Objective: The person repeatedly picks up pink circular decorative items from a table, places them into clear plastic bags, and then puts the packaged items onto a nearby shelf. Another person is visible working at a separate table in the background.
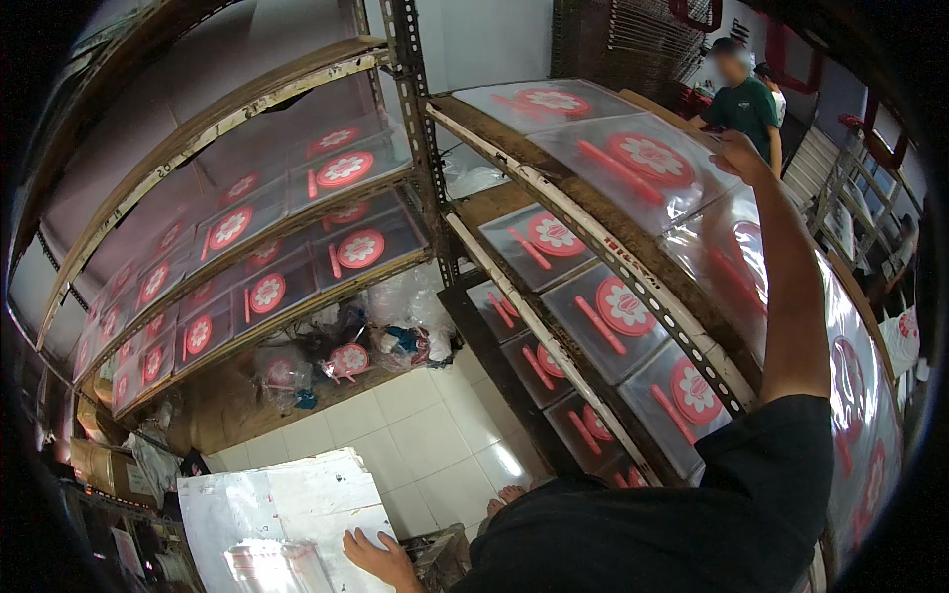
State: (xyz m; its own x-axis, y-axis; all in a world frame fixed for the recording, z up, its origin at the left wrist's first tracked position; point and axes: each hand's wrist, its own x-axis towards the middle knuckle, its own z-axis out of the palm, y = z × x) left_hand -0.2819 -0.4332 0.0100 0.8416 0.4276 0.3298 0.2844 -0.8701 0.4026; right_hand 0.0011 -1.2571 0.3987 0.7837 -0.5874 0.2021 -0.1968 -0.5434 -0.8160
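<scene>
My left hand (381, 560) lies with fingers spread on the right edge of a worn white board (326, 494). On the board's near part rests a stack of shiny clear plastic bags (282, 565). My right arm is stretched far over the top shelf at right. There my right hand (738, 158) has its fingers bent and closed at the far corner of a clear plastic sheet (618, 138) printed with a red disc, a white flower and a red bar. More such printed sheets (732, 247) lie beside it, partly hidden by my arm.
A rack (237, 109) at left holds rows of printed sheets on its shelves, with crumpled plastic (405, 341) below. Lower shelves at right hold more printed sheets (613, 306). White tiles (430, 445) cover the floor. A person in a green shirt (743, 114) stands beyond the rack.
</scene>
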